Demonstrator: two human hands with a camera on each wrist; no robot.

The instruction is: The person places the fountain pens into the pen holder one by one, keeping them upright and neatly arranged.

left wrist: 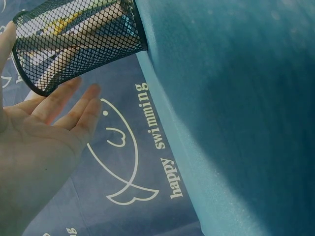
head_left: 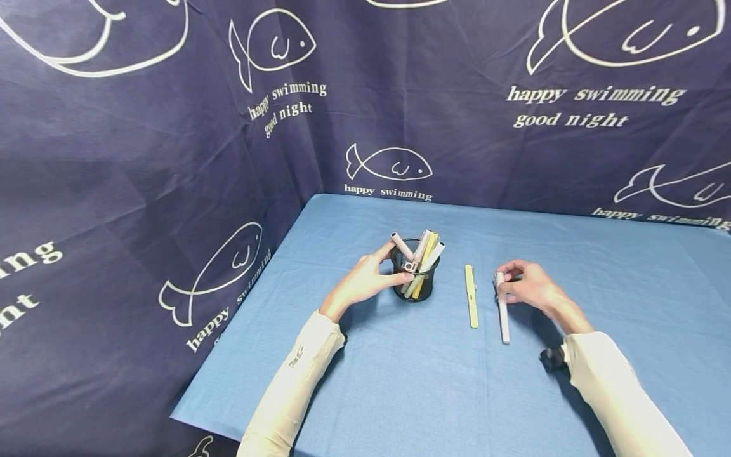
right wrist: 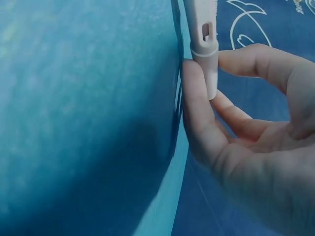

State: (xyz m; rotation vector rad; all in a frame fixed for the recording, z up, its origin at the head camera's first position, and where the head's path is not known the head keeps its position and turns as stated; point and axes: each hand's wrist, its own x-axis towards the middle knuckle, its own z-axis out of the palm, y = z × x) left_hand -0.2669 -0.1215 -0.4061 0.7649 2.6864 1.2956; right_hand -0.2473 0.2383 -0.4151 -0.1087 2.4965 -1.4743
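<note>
My left hand [head_left: 365, 277] holds a black mesh pen cup [head_left: 414, 295] near its rim, thumb at the near side and fingers at the far side. Several white and yellow pens [head_left: 432, 257] lean inside the cup. Seen from the left wrist, the cup's mesh wall [left wrist: 83, 44] fills the upper left, with fingers spread alongside. On the right, my right hand [head_left: 533, 289] pinches one end of a pale pen [head_left: 504, 320] between thumb and fingers. That pen shows a small slot in its barrel [right wrist: 202, 29] in the right wrist view.
A yellow pen [head_left: 471, 298] lies on the blue tablecloth [head_left: 400, 381] between the cup and the pale pen. Dark blue curtains [head_left: 468, 152] with white fish prints hang behind and left of the table.
</note>
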